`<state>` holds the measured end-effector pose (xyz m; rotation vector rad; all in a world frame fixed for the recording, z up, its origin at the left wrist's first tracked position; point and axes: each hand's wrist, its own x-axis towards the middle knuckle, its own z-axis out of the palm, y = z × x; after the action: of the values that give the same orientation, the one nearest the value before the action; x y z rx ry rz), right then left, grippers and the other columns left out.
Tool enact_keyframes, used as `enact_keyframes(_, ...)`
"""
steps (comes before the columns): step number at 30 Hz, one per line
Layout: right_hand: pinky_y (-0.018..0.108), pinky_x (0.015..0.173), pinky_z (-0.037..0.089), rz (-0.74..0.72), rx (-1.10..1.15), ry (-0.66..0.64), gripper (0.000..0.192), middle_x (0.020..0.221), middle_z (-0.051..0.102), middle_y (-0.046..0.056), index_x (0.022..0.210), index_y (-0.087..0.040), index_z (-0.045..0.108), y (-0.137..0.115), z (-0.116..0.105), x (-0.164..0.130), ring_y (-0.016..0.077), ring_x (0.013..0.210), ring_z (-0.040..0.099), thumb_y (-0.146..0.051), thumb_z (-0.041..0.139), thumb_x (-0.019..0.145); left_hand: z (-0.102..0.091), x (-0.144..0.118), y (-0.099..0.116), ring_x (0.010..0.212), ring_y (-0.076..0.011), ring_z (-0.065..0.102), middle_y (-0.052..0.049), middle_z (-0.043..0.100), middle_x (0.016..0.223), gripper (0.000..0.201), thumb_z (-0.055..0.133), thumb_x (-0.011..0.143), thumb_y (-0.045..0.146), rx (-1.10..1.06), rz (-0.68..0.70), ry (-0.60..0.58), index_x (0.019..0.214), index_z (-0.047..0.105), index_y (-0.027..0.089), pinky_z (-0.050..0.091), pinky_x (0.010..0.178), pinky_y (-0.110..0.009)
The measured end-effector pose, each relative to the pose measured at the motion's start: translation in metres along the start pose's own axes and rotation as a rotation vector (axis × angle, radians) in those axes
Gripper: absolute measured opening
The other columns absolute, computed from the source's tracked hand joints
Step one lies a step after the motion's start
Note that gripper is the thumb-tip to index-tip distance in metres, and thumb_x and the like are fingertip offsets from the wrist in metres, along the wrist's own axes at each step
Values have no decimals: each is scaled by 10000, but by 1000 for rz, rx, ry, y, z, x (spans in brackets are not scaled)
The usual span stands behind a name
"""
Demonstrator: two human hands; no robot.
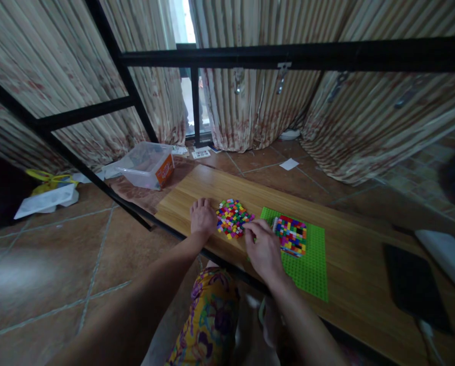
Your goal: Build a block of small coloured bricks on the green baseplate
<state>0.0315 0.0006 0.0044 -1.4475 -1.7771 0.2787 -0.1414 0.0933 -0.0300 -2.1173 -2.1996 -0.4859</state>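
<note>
A loose pile of small multicoloured building bricks point(233, 219) lies on the wooden tabletop. My left hand point(203, 217) rests palm down against the pile's left side, fingers laid on the wood and holding nothing. At the pile's right edge, my right hand point(264, 249) has its thumb and index finger pinched on a small brick, mostly hidden by the fingertips. Just beyond that hand is a green studded baseplate point(307, 274). On it stands a block of tightly set coloured bricks point(293, 236), its left side partly behind my right hand.
A clear plastic bin point(143, 165) with an orange label stands beyond the table's left end. A dark tablet-like slab point(414, 282) with a cable and a pale flat object point(444, 254) lie at the right. A black metal frame point(250, 58) crosses before the curtains.
</note>
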Motion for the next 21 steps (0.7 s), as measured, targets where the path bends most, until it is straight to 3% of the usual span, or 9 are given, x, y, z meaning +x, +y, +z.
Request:
enact_keyframes(4, 315, 802, 500, 55, 100, 189, 224, 934, 653, 68, 892, -214, 708, 13, -37, 6, 189, 881, 630, -224, 484, 888, 1, 1, 0, 1089, -280, 512, -123, 600, 1156, 316, 380, 904, 221, -11, 3, 10, 1118, 606, 168, 407, 937, -402)
enact_keyframes(9, 369, 803, 509, 274, 88, 391, 224, 905, 705, 71, 897, -197, 717, 81, -85, 2, 216, 848, 660, -334, 550, 838, 1, 0, 0, 1069, -282, 518, -120, 612, 1128, 309, 365, 905, 205, -4, 0, 24, 1083, 614, 167, 416, 913, -407)
enact_keyframes(13, 384, 796, 510, 396, -9, 330, 306, 874, 719, 72, 1032, -199, 694, 116, -101, -5, 225, 797, 674, -358, 585, 794, 2, 0, -1, 1071, -286, 518, -121, 611, 1135, 298, 382, 894, 199, -2, 8, 36, 1079, 613, 168, 420, 905, -411)
enact_keyframes(17, 366, 780, 504, 373, -56, 210, 358, 851, 714, 51, 1117, -211, 657, 112, -93, -3, 207, 781, 670, -345, 528, 811, 2, 2, -1, 1077, -286, 518, -123, 610, 1148, 315, 375, 900, 206, -5, -4, 31, 1106, 611, 167, 419, 912, -410)
enact_keyframes(21, 351, 742, 503, 344, -127, 170, 379, 851, 709, 57, 1132, -200, 655, 104, -85, 3, 197, 752, 656, -317, 488, 812, 1, 3, 0, 1080, -288, 513, -125, 603, 1172, 323, 375, 902, 211, -11, -12, 14, 1116, 614, 170, 413, 927, -418)
